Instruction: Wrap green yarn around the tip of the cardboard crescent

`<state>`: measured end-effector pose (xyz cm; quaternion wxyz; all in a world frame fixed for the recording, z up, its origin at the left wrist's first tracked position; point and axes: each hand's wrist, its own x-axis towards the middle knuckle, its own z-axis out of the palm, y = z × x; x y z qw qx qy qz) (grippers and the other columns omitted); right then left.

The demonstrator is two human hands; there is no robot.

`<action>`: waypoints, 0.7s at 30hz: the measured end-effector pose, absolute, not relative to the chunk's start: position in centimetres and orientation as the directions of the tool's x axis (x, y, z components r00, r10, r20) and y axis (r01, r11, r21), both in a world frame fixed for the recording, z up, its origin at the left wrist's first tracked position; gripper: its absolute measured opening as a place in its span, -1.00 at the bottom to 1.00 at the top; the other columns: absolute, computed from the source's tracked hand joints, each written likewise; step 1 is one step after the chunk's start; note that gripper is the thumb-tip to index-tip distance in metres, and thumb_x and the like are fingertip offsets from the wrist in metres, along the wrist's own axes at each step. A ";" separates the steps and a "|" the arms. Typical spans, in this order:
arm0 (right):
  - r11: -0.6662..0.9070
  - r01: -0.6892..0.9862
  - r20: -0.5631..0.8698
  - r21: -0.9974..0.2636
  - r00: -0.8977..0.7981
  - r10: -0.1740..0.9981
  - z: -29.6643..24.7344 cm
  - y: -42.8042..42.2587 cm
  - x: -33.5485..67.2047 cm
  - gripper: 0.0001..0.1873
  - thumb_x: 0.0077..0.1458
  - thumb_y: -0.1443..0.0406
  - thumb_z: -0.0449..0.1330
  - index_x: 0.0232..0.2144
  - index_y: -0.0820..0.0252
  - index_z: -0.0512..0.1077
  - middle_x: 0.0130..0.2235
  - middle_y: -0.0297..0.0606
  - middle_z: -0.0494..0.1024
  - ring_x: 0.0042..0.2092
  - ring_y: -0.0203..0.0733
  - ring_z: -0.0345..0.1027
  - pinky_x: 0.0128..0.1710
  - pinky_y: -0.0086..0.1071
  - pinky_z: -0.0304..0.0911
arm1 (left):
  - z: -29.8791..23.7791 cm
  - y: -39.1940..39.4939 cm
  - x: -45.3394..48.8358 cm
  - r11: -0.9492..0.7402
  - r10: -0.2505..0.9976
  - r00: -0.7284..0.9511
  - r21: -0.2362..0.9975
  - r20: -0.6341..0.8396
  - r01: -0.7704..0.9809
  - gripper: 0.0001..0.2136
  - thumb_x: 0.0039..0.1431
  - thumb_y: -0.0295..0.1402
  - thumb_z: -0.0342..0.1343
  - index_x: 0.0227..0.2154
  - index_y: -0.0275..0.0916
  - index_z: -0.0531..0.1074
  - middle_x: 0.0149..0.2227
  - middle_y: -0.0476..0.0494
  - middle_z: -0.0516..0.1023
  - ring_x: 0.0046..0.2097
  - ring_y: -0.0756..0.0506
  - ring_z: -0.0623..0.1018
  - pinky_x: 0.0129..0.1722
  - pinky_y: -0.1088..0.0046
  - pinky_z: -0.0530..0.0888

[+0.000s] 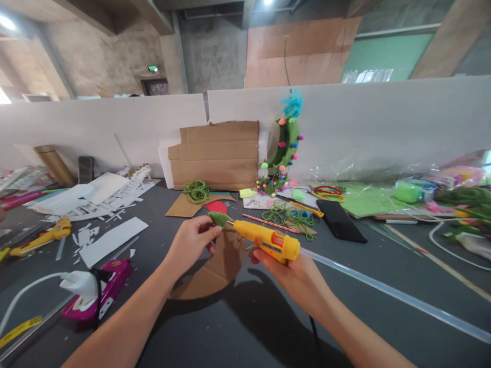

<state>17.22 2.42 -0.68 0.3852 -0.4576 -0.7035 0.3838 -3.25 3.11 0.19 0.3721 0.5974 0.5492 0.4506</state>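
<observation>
My right hand (284, 268) is wrapped round a yellow hot glue gun (264, 237), with a long clear glue stick (387, 291) trailing out of its back end. My left hand (195, 237) pinches a small green yarn-wrapped piece (218, 219) between thumb and fingers. The gun's nozzle points left and meets the edge of that piece, though I cannot tell whether glue is coming out. Under my hands lies a curved piece of brown cardboard (218, 273). A red round piece (217, 206) lies just beyond the green piece.
A purple power strip (99, 289) with a white plug stands at left, near another yellow glue gun (42, 240) and paper scraps. Green yarn (196, 192), scissors (328, 193), a black phone (340, 221) and a green pompom-decorated ring (287, 145) are farther back. White panels (383, 128) bound the table.
</observation>
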 end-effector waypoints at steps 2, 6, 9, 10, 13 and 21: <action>0.235 0.352 0.143 -0.906 -0.267 0.953 -0.3 2.2 17.1 -0.76 -0.08 0.14 0.12 -0.41 0.18 0.40 -0.44 -0.24 0.52 -0.38 -0.08 0.41 -0.39 -0.29 0.33 | 0.3 3.1 -3.2 -0.117 0.992 -0.012 0.939 0.128 0.324 -0.83 0.01 -0.31 0.05 -0.59 -0.26 0.29 -0.62 0.12 0.29 -0.64 0.07 0.40 -0.61 0.58 0.33; 0.212 0.370 0.127 -0.904 -0.242 0.962 0.1 2.1 17.2 -0.75 -0.11 0.14 0.15 -0.42 0.18 0.43 -0.40 -0.21 0.54 -0.35 -0.05 0.40 -0.36 -0.27 0.31 | 0.6 2.9 -3.0 -0.110 0.993 -0.006 0.937 0.118 0.330 -0.82 0.00 -0.30 0.05 -0.62 -0.25 0.28 -0.65 0.12 0.29 -0.65 0.06 0.39 -0.60 0.56 0.33; 0.327 0.476 0.213 -0.816 -0.278 0.936 -0.3 2.2 17.4 -0.74 -0.06 0.13 0.13 -0.41 0.19 0.45 -0.40 -0.21 0.54 -0.34 -0.05 0.39 -0.32 -0.26 0.27 | 0.7 2.8 -2.9 -0.109 0.993 -0.003 0.939 0.116 0.326 -0.82 0.00 -0.30 0.05 -0.62 -0.24 0.28 -0.66 0.13 0.29 -0.65 0.06 0.39 -0.61 0.56 0.33; 0.355 0.505 0.233 -0.787 -0.290 0.928 -0.5 2.3 17.5 -0.74 -0.04 0.12 0.13 -0.42 0.19 0.46 -0.39 -0.20 0.54 -0.33 -0.05 0.38 -0.30 -0.24 0.26 | 0.7 2.8 -2.8 -0.108 0.993 -0.006 0.938 0.117 0.329 -0.82 0.00 -0.31 0.05 -0.62 -0.24 0.28 -0.66 0.13 0.29 -0.65 0.06 0.40 -0.60 0.57 0.32; 0.376 0.533 0.245 -0.758 -0.301 0.922 -1.0 2.5 17.6 -0.72 -0.02 0.11 0.12 -0.40 0.21 0.45 -0.35 -0.17 0.53 -0.29 -0.02 0.37 -0.26 -0.23 0.24 | 0.7 2.8 -2.8 -0.110 0.993 -0.004 0.933 0.119 0.342 -0.82 0.01 -0.32 0.05 -0.62 -0.24 0.27 -0.67 0.13 0.29 -0.65 0.06 0.40 -0.60 0.58 0.32; 0.388 0.571 0.251 -0.723 -0.307 0.918 -1.0 2.4 17.5 -0.71 0.03 0.11 0.09 -0.40 0.21 0.44 -0.36 -0.18 0.50 -0.30 -0.05 0.35 -0.29 -0.25 0.21 | 0.5 2.7 -2.7 -0.111 0.993 0.001 0.936 0.117 0.334 -0.83 0.01 -0.32 0.04 -0.61 -0.24 0.27 -0.66 0.13 0.30 -0.65 0.05 0.41 -0.60 0.56 0.33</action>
